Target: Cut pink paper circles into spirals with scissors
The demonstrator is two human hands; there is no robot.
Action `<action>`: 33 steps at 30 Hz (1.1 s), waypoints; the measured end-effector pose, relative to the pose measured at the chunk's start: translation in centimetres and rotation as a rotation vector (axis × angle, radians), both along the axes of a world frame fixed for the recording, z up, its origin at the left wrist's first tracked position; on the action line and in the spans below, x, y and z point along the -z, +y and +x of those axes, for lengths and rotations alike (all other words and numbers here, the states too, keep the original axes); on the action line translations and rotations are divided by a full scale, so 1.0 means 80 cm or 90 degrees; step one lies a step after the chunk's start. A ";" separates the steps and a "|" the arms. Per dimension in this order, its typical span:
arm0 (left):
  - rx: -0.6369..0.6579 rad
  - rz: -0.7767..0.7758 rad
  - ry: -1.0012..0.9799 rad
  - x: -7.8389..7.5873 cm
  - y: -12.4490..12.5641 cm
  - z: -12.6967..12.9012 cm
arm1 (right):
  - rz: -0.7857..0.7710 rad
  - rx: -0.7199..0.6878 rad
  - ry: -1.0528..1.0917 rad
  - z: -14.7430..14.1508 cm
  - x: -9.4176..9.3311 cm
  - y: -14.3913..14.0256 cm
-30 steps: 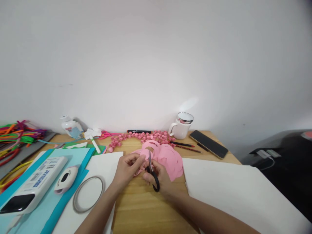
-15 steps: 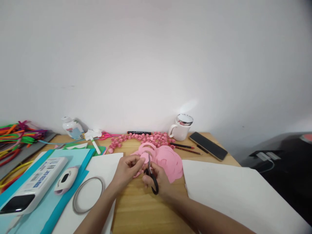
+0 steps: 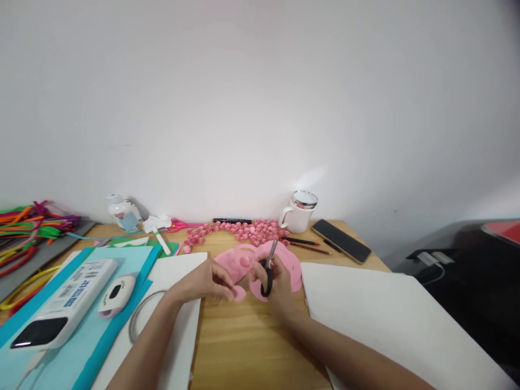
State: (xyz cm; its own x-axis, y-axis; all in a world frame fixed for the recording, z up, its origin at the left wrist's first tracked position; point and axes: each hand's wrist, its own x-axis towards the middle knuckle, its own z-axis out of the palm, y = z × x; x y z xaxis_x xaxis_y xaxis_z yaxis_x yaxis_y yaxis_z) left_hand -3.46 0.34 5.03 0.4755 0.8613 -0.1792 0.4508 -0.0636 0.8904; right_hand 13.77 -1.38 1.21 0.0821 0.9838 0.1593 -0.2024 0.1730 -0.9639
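Note:
My left hand (image 3: 209, 283) is low over the wooden table, thumb and fingertips closed on the edge of a small pink paper disc (image 3: 240, 294). In my right hand (image 3: 278, 284) I hold a pair of scissors (image 3: 267, 279) with black handles, the metal blades pointing up and away from me. Whether the blades are fully closed is hard to see. Behind both hands lies a heap of pink paper cutouts (image 3: 293, 261), some with curved openings, partly hidden by my fingers.
Many small rolled pink paper pieces (image 3: 254, 232) lie near the wall. A white mug (image 3: 298, 214), pencils (image 3: 311, 248) and a phone (image 3: 342, 241) are at the back right. White sheets (image 3: 365, 303) flank the hands. A white device (image 3: 65, 303) rests on blue folders at left.
My hands have moved apart. The left has come down and toward me with the pink disc; the right has shifted right with the scissors, away from the paper. The camera view has moved slightly.

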 end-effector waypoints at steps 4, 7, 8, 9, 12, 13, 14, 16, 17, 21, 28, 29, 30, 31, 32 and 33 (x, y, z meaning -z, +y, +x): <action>-0.027 0.042 0.062 0.019 0.012 -0.007 | 0.089 0.035 -0.111 0.015 -0.013 0.010; -0.107 0.239 0.224 0.032 0.020 -0.005 | 0.120 0.015 -0.268 0.029 -0.015 0.024; -0.100 0.243 0.235 0.034 0.021 -0.004 | 0.148 -0.009 -0.321 0.033 -0.014 0.029; -0.085 0.247 0.248 0.037 0.021 -0.002 | 0.189 -0.042 -0.371 0.035 -0.012 0.034; -0.051 0.240 0.257 0.040 0.020 0.000 | 0.249 -0.098 -0.497 0.037 -0.003 0.044; -0.046 0.239 0.261 0.040 0.019 0.001 | 0.250 -0.089 -0.514 0.036 -0.001 0.046; -0.043 0.235 0.264 0.040 0.019 0.001 | 0.248 -0.074 -0.519 0.036 -0.001 0.048; -0.039 0.221 0.268 0.039 0.020 0.000 | 0.247 -0.062 -0.512 0.036 -0.009 0.050; -0.036 0.213 0.269 0.038 0.020 -0.001 | 0.248 -0.065 -0.500 0.037 -0.017 0.052; -0.027 0.193 0.255 0.032 0.019 -0.002 | 0.175 -0.067 -0.268 0.058 -0.065 0.064; -0.046 0.205 0.253 0.024 0.013 0.001 | -0.122 -0.017 -0.172 0.112 -0.063 0.087; -0.060 0.205 0.261 0.024 0.013 0.002 | -0.140 -0.011 -0.186 0.118 -0.053 0.088; -0.075 0.205 0.268 0.025 0.013 0.004 | -0.154 -0.005 -0.199 0.123 -0.043 0.088; -0.090 0.205 0.274 0.025 0.013 0.005 | -0.165 -0.002 -0.211 0.128 -0.034 0.088; -0.104 0.204 0.278 0.026 0.014 0.007 | -0.173 0.001 -0.219 0.132 -0.026 0.088; -0.117 0.203 0.281 0.027 0.014 0.008 | -0.178 0.005 -0.226 0.136 -0.020 0.089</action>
State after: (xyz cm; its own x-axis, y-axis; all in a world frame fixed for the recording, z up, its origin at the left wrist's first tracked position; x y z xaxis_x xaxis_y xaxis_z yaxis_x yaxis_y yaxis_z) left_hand -2.79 1.44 2.88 0.2525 0.9665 -0.0451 0.8047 -0.1839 0.5644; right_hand 24.66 5.74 2.82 0.0778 0.9927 -0.0923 0.1498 -0.1031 -0.9833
